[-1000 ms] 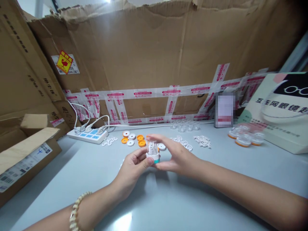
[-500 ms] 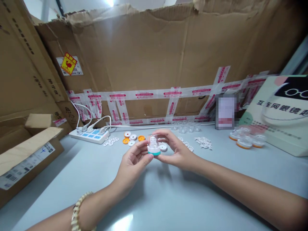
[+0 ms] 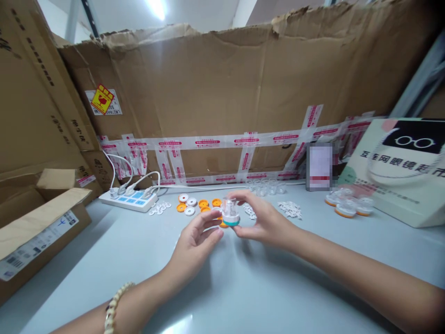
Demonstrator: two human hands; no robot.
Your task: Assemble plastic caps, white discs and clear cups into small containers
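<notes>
A small clear-domed container with a white collar and a teal base is upright above the table. My right hand grips it from the right, thumb low near the base and fingers by the dome. Close on its left, my left hand is open, with thumb and fingers apart and nothing between them. Behind the hands lie orange rings and white discs, some partly hidden by the fingers. White openwork pieces show just behind my right hand.
Several clear cups stand along the back by a cardboard wall. Small white parts and orange-based clear containers sit at right near a paper bag. A power strip and an open carton are at left.
My left hand has let go of the clear-domed container and drawn slightly away. My right hand keeps hold of it, now slightly farther right in view. The camera view has shifted a little.
</notes>
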